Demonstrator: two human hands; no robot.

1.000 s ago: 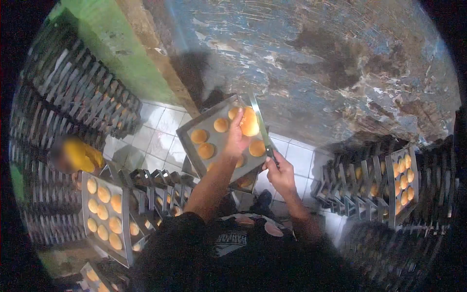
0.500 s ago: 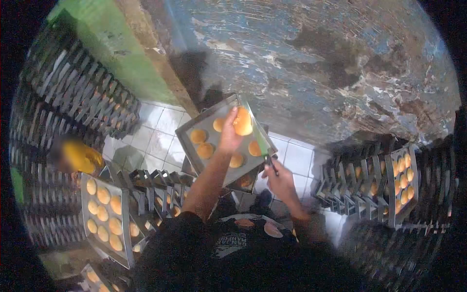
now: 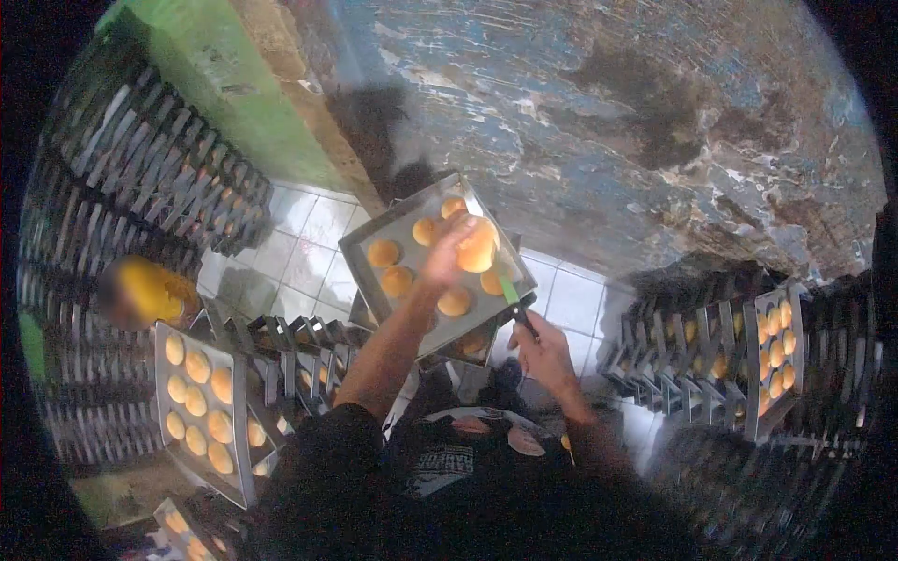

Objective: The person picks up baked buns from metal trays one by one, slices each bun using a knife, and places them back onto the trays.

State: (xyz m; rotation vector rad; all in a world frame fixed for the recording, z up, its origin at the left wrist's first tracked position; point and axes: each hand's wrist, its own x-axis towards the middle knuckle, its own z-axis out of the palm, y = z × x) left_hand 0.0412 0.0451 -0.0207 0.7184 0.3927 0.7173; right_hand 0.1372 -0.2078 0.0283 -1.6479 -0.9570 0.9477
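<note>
Background: a rough wall (image 3: 608, 122), blue-grey paint flaking in brown patches, rises beyond the hands; pale, smooth square floor tiles (image 3: 309, 266) show below.

Left hand (image 3: 451, 254) grasps a bun (image 3: 478, 247), thumb side toward the camera, remaining fingers mostly hidden. The bun lies at the fingertips, over a shallow metal tray (image 3: 428, 204). Right hand (image 3: 544, 353) is closed around the dark handle of a knife (image 3: 509, 288); its thin blade points toward the bun. Blade glints greenish near the handle; whether the edge touches crust cannot be told.

Handling, estimated: bun light, soft, springy, crust thin and easily dented or torn; little slip expected. Best hold: rounded sides, light spread pressure, fingertips clear of the blade side. Knife judged stiff and slim; handle is the only safe hold.

Shapes: loose buns (image 3: 397, 281) around and beneath the left hand are round, domed, golden and matte. Tray is grey, straight-edged, tilted in view. Well left of the left hand, another bun-filled tray (image 3: 242, 439) has a similar raised rim.
</note>
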